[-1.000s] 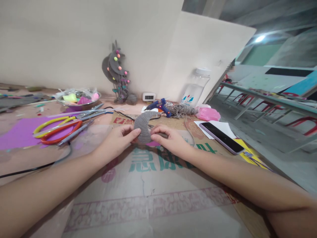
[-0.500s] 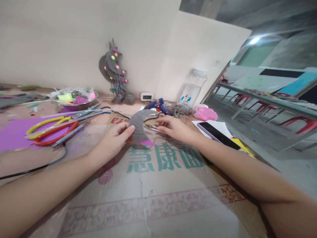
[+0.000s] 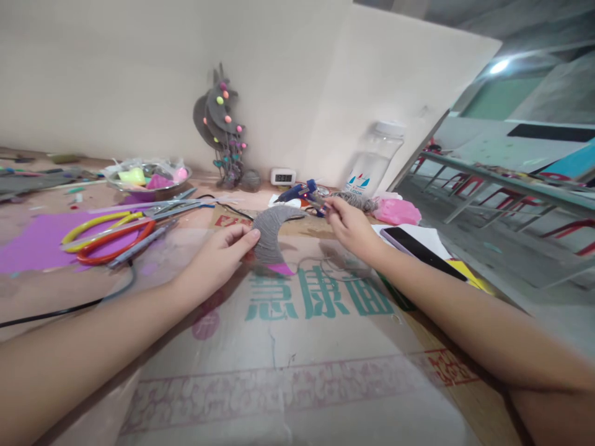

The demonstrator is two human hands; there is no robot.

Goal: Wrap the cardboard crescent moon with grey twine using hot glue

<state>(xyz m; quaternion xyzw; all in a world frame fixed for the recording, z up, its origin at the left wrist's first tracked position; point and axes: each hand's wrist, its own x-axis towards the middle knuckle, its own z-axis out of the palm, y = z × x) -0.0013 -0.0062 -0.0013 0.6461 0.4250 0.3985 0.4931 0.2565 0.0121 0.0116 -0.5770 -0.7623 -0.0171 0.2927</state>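
My left hand (image 3: 232,244) pinches the left edge of a crescent moon shape (image 3: 271,234) wrapped in grey yarn. Its lower tip shows bare purple (image 3: 282,269). Raised to the right of the crescent, my right hand (image 3: 348,226) has its fingers closed on a small pointed metal tool (image 3: 318,199) that looks like thread snips; the fingers hide most of it. Just behind that tool lies a blue glue gun (image 3: 300,191). A loose strand of grey yarn (image 3: 339,275) curls on the board below my right hand.
To the left lie yellow-and-red-handled scissors (image 3: 116,238) on a purple sheet (image 3: 32,244), by a metal bowl (image 3: 149,197). A finished moon hanging (image 3: 218,124) leans on the wall. Around the back are a timer (image 3: 283,177), a bottle (image 3: 372,161), pink plastic (image 3: 397,210) and a phone (image 3: 423,253).
My right hand has lifted away from the crescent, up and to the right, carrying the small metal tool. My left hand still holds the crescent. The whole view has shifted slightly.
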